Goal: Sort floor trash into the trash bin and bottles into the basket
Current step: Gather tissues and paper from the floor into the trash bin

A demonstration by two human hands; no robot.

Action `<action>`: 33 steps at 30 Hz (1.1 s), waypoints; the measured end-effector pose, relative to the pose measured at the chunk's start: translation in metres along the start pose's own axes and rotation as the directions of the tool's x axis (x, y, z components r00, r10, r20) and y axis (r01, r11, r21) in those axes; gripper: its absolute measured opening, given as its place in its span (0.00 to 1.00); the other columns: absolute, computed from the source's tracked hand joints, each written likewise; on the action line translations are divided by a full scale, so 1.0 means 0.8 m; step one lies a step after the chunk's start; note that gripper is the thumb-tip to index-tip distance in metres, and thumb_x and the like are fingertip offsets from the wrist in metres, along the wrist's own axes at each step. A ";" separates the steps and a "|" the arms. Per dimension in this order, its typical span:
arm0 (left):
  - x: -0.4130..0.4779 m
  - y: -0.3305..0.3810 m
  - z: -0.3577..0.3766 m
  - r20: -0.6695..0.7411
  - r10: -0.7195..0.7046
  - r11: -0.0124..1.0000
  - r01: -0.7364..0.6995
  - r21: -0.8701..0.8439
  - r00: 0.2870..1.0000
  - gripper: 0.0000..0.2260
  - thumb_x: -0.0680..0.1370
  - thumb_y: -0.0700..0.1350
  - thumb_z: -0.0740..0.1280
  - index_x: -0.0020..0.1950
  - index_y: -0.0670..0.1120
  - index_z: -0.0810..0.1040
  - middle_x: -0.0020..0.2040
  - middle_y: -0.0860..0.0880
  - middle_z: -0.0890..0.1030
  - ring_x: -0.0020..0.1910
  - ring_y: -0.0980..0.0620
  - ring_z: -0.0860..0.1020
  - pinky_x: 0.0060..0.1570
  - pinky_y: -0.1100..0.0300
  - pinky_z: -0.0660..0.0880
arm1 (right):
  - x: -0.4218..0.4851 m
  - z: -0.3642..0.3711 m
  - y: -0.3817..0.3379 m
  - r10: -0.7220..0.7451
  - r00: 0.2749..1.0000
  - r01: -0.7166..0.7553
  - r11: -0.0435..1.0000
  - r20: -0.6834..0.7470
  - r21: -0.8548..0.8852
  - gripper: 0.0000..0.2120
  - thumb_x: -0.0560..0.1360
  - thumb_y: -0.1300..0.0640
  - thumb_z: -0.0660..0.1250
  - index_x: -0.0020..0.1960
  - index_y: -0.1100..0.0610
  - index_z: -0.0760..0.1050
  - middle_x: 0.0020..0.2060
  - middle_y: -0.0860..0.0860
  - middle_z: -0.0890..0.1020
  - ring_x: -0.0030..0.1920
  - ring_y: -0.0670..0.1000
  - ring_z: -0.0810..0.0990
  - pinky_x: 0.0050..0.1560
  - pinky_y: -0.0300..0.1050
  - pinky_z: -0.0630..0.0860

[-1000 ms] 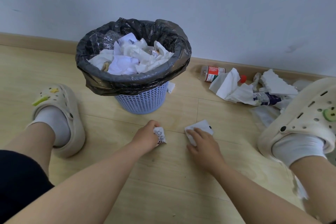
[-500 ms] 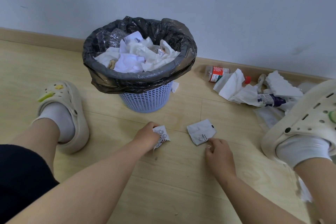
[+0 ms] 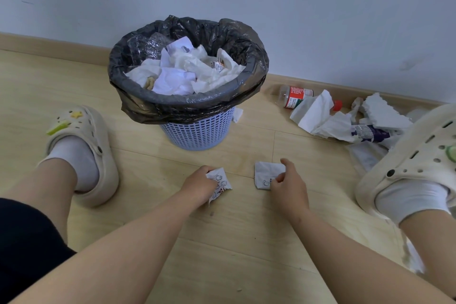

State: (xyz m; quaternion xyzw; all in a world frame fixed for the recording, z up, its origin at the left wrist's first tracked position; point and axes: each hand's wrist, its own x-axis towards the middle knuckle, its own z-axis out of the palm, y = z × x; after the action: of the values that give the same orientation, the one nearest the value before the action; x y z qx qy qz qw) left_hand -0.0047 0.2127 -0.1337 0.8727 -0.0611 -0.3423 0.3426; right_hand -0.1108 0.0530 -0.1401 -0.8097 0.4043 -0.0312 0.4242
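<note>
The blue mesh trash bin [image 3: 197, 134] with a black liner stands near the wall, heaped with crumpled white paper. In front of it, low over the floor, my left hand [image 3: 197, 187] is shut on a small printed white wrapper [image 3: 219, 184]. To its right, my right hand [image 3: 287, 186] pinches the near edge of a second white wrapper [image 3: 267, 175] that lies on the floor. A clear bottle with a red label [image 3: 294, 97] lies by the baseboard at right, partly under tissue. A second bottle with a purple label [image 3: 370, 133] lies in the paper pile.
A pile of white tissues and paper [image 3: 323, 118] spreads along the wall at right. My feet in cream clogs sit at left [image 3: 84, 153] and right [image 3: 414, 163]. A small paper scrap [image 3: 237, 115] lies behind the bin. No basket is in view.
My right hand drew back from the second wrapper half a second ago, then came forward again and now pinches its edge. My left hand has kept its wrapper in nearly the same spot.
</note>
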 end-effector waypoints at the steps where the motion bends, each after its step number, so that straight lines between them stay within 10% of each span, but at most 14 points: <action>1: -0.001 0.001 -0.001 0.004 -0.003 1.000 0.003 -0.004 1.000 0.16 0.79 0.40 0.57 0.66 0.48 0.71 0.61 0.48 0.77 0.53 0.51 0.74 0.43 0.62 0.68 | 0.004 0.001 -0.003 0.006 0.999 -0.002 0.996 0.047 -0.094 0.26 0.77 0.64 0.56 0.74 0.53 0.59 0.49 0.53 0.77 0.51 0.53 0.75 0.46 0.43 0.68; 5: -0.005 0.004 -0.003 0.030 -0.004 1.000 0.005 -0.013 1.000 0.17 0.79 0.40 0.58 0.67 0.47 0.71 0.62 0.47 0.77 0.59 0.48 0.75 0.50 0.61 0.69 | 0.007 0.004 -0.007 -0.040 0.994 0.092 0.787 0.098 -0.610 0.16 0.79 0.60 0.54 0.66 0.56 0.65 0.58 0.55 0.76 0.58 0.56 0.73 0.48 0.45 0.66; 9: -0.010 0.008 -0.003 0.063 -0.008 1.000 0.007 0.010 0.998 0.08 0.79 0.40 0.57 0.52 0.49 0.74 0.50 0.49 0.78 0.54 0.48 0.75 0.52 0.58 0.69 | -0.004 0.005 -0.008 -0.166 0.981 0.184 0.640 0.100 -0.746 0.11 0.79 0.60 0.55 0.60 0.56 0.70 0.58 0.54 0.74 0.59 0.55 0.70 0.53 0.44 0.65; 12: -0.018 0.014 -0.005 0.058 0.001 1.000 -0.002 0.015 0.998 0.09 0.79 0.39 0.57 0.44 0.51 0.72 0.46 0.49 0.77 0.51 0.48 0.74 0.52 0.58 0.70 | -0.011 0.008 -0.006 -0.131 0.985 0.171 0.676 0.112 -0.716 0.11 0.79 0.57 0.56 0.59 0.53 0.72 0.58 0.52 0.71 0.60 0.55 0.67 0.56 0.44 0.65; 16: -0.036 0.020 -0.013 0.036 0.015 0.999 -0.016 0.044 0.999 0.12 0.78 0.40 0.58 0.59 0.45 0.74 0.56 0.46 0.78 0.52 0.48 0.76 0.41 0.61 0.71 | -0.026 0.006 -0.009 -0.070 0.987 0.145 0.757 0.142 -0.637 0.12 0.77 0.52 0.59 0.57 0.53 0.75 0.59 0.52 0.70 0.62 0.55 0.66 0.58 0.45 0.65; 21: -0.074 0.051 -0.053 -0.057 0.197 0.979 -0.194 0.066 0.979 0.08 0.77 0.39 0.62 0.54 0.41 0.76 0.50 0.46 0.80 0.49 0.48 0.77 0.42 0.58 0.71 | -0.038 -0.033 -0.059 -0.139 0.987 0.098 0.910 -0.074 -0.404 0.10 0.76 0.53 0.60 0.53 0.55 0.76 0.59 0.52 0.71 0.62 0.54 0.66 0.60 0.47 0.62; 28: -0.138 0.135 -0.147 -0.373 0.481 0.844 -0.535 -0.049 0.793 0.08 0.76 0.38 0.64 0.52 0.48 0.77 0.40 0.54 0.76 0.39 0.55 0.74 0.34 0.67 0.68 | -0.048 -0.110 -0.207 -0.275 0.878 0.255 0.961 -0.391 -0.103 0.08 0.73 0.54 0.63 0.46 0.59 0.74 0.56 0.56 0.71 0.59 0.59 0.68 0.62 0.51 0.66; 33: -0.114 0.153 -0.213 -0.660 0.433 0.855 -0.512 0.085 0.614 0.18 0.76 0.35 0.59 0.65 0.49 0.69 0.58 0.48 0.76 0.51 0.47 0.74 0.40 0.67 0.71 | -0.032 -0.097 -0.292 -0.466 0.820 0.409 0.883 -0.332 -0.230 0.12 0.74 0.52 0.61 0.52 0.58 0.75 0.57 0.54 0.71 0.60 0.57 0.67 0.61 0.50 0.63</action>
State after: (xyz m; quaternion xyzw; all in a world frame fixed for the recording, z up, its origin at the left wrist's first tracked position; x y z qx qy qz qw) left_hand 0.0509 0.2457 0.0855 0.8675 -0.1452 0.0868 0.4679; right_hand -0.0120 0.0924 0.0830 -0.8886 0.2824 -0.2531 0.2580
